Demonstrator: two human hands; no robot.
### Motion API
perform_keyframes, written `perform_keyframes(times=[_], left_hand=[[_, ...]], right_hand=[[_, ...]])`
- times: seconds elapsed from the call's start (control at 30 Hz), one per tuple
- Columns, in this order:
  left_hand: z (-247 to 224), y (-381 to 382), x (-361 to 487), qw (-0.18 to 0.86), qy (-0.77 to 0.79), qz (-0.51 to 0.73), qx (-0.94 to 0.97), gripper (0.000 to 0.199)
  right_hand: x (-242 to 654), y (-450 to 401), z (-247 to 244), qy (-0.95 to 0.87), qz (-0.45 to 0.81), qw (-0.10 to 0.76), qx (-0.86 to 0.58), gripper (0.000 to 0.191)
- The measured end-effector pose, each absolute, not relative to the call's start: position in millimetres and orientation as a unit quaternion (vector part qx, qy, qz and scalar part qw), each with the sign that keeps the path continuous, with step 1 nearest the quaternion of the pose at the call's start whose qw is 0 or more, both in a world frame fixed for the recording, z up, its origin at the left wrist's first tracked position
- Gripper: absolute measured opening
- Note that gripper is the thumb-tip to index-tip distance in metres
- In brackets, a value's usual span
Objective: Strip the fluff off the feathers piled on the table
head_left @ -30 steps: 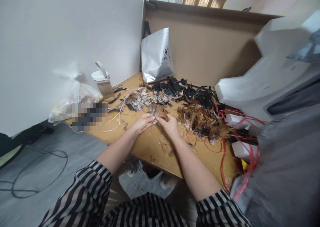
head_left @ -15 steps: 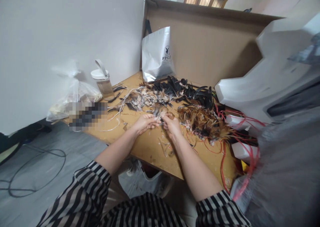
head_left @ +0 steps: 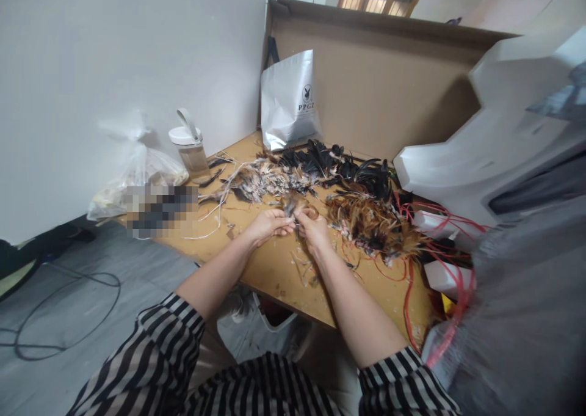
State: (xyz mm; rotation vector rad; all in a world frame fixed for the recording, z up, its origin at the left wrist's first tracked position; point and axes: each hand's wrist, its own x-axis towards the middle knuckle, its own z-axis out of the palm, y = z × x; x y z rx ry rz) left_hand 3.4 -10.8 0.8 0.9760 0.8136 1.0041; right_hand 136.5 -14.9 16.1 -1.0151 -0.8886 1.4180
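A small tuft of brown and grey feathers is pinched between my two hands, above the middle of the wooden table. My left hand is closed, thumb against forefinger, at the tuft's lower left. My right hand grips it from the right, fingers bent. The quill ends are mostly hidden by my fingertips. Just behind lies a heap of mottled pale feathers. To the right of my right hand is a pile of golden-brown feathers, and black feathers lie at the back.
Red strings trail over the table's right side. A silver bag stands at the back, against a cardboard panel. At the left are a lidded bottle and a tied plastic bag. Loose feather scraps lie near the front edge.
My hands stay almost in the same place, still holding the tuft. The tuft looks slightly more upright. Otherwise the view has shifted only a little.
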Motion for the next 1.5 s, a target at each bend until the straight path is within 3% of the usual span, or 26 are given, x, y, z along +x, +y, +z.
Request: perform_keyframes(times=[0.37, 1.23, 1.4, 1.5], left_hand=[[-1.7, -3.2, -2.2, 0.649, 0.371, 0.539, 0.387, 0.022], [1.4, -10.4, 4.1, 0.644, 0.373, 0.473, 0.473, 0.024], [3.1, -9.1, 2.1, 0.61, 0.385, 0.497, 0.482, 0.025], [3.8, -3.8, -3.3, 0.611, 0.388, 0.558, 0.406, 0.023]], right_hand=[[152.3, -7.3, 23.2, -0.326, 0.695, 0.55, -0.329, 0.022], [133.7, -13.2, 16.5, -0.395, 0.579, 0.558, -0.444, 0.027], [135.7, -9.9, 16.6, -0.427, 0.563, 0.559, -0.433, 0.026], [146.0, -2.7, 14.7, -0.479, 0.477, 0.57, -0.467, 0.026]])
